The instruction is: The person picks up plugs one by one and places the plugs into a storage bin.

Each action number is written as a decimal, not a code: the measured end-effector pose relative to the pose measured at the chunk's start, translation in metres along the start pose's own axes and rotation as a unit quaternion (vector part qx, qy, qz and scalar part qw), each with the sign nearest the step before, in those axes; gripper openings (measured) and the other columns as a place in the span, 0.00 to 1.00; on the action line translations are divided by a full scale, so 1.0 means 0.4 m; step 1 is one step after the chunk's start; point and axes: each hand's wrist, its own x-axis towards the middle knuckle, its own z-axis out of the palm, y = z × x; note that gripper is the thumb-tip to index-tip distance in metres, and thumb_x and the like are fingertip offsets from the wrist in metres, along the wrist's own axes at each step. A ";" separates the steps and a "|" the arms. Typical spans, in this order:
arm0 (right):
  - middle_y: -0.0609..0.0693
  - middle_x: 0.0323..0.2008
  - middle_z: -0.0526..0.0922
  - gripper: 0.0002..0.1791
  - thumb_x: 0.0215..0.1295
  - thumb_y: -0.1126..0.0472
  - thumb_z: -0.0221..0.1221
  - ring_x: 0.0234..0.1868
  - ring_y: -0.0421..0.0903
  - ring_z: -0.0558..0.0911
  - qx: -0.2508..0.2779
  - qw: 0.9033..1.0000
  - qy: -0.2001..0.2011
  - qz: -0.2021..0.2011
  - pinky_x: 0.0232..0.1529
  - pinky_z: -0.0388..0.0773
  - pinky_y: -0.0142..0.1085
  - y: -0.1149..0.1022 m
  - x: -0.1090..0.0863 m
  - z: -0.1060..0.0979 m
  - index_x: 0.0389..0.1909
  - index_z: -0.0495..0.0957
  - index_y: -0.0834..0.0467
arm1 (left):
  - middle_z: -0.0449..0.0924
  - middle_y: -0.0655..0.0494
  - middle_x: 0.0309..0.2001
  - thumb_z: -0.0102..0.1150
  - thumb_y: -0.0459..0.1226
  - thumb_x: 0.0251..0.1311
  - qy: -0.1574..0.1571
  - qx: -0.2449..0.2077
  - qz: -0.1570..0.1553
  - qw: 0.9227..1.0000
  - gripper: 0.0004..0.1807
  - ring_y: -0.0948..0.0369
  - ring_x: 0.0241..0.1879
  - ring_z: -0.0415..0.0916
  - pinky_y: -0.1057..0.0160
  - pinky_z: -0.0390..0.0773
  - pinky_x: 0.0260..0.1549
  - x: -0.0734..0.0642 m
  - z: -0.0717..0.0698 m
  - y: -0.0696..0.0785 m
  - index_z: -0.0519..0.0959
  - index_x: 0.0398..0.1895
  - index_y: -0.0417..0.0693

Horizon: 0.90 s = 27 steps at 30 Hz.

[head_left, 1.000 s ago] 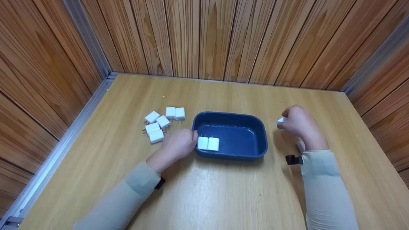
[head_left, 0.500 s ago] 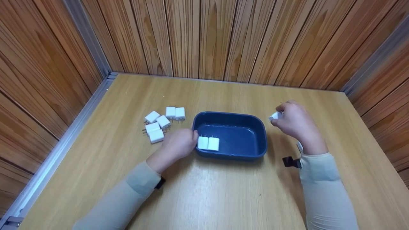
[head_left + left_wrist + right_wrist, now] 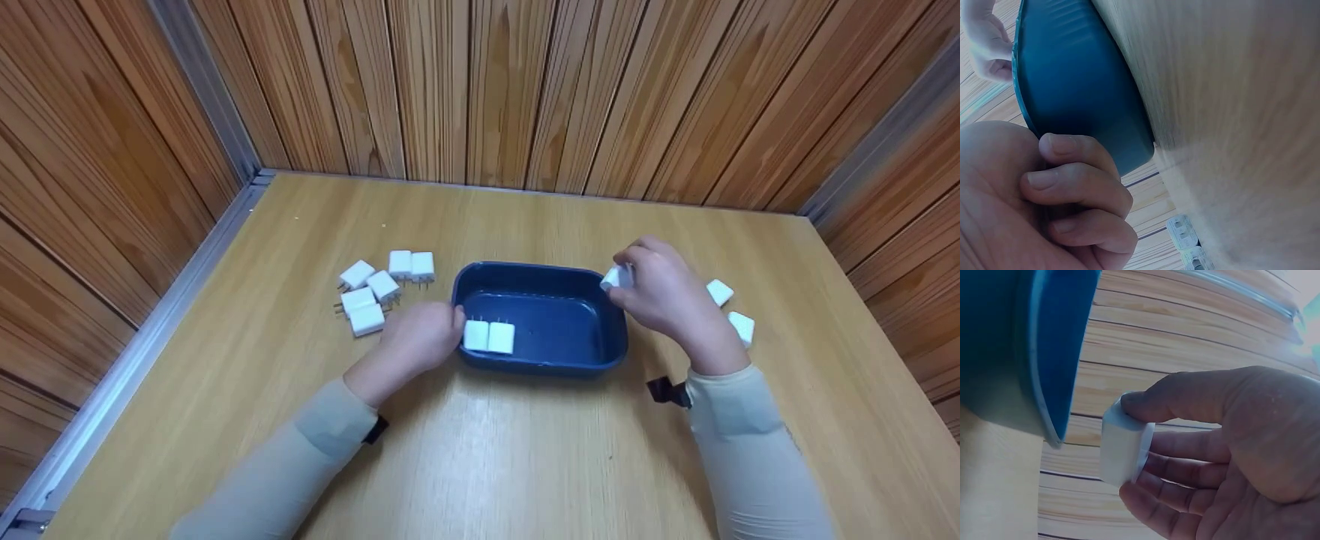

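Observation:
A dark blue plastic basin (image 3: pixel 544 368) stands mid-table, with two white USB charger plugs (image 3: pixel 501 338) lying side by side in its left front corner. My left hand (image 3: pixel 420 336) grips the basin's left rim; in the left wrist view its fingers (image 3: pixel 1075 183) are curled against the basin's outer wall (image 3: pixel 1078 73). Over the right rim, my right hand (image 3: pixel 664 292) pinches another white charger plug (image 3: pixel 618 278) between thumb and fingers. The right wrist view shows this plug (image 3: pixel 1123 447) at the fingertips, just outside the basin's rim (image 3: pixel 1053 430).
Several white charger plugs (image 3: pixel 367 319) lie in a loose group left of the basin, prongs showing. Two more plugs (image 3: pixel 741 328) rest on the table to the right, beside my right wrist. Wood-plank walls (image 3: pixel 495 90) close off the back and sides.
My right hand has moved left with the charger plug, from the table at right to the basin's right rim, uncovering two plugs behind it. The left hand has stayed put.

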 end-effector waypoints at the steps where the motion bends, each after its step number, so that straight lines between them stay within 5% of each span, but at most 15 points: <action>1: 0.67 0.61 0.78 0.25 0.72 0.64 0.69 0.59 0.66 0.79 0.000 1.000 -0.003 -0.004 0.60 0.83 0.62 -0.003 0.000 0.004 0.64 0.81 0.73 | 0.77 0.52 0.26 0.40 0.51 0.90 0.002 0.005 0.001 1.000 0.29 0.53 0.26 0.77 0.55 0.72 0.29 0.000 0.001 0.000 0.82 0.31 0.51; 27: 0.58 0.60 0.82 0.24 0.71 0.60 0.75 0.57 0.56 0.82 0.019 0.990 -0.040 -0.130 0.59 0.86 0.54 -0.075 -0.002 0.128 0.64 0.85 0.64 | 0.79 0.52 0.26 0.40 0.52 0.90 -0.009 -0.015 -0.010 1.000 0.29 0.54 0.27 0.78 0.55 0.74 0.31 0.002 0.001 0.000 0.82 0.31 0.52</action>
